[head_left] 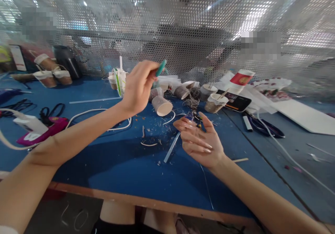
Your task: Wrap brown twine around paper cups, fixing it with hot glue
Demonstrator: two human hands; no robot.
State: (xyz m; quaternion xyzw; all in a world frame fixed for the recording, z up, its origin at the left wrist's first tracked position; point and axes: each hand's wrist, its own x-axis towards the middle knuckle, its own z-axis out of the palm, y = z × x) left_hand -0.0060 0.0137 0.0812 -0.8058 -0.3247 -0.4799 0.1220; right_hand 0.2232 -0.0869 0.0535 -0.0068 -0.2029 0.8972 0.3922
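My left hand (140, 84) is raised above the table, its fingers closed on a teal object (161, 67). Only the object's rounded end shows, so its kind is unclear. My right hand (200, 140) hovers over the table, palm up, with loosely curled fingers apart and nothing visible held. Beside its fingertips lies a translucent glue stick (172, 146). Small dark and yellow bits show just behind that hand. A thin wire (206, 185) trails from beneath it toward the front edge. Between the hands, a twine-wrapped paper cup (161, 105) lies on its side.
Scraps litter the blue table (117, 164). Wrapped cups, tangled twine (192, 98) and a phone (237, 101) sit at the back. A drink carton (119, 81) stands behind my left hand. Left are a magenta power strip (44, 131) and white cable; a perforated metal screen (167, 28) rises behind.
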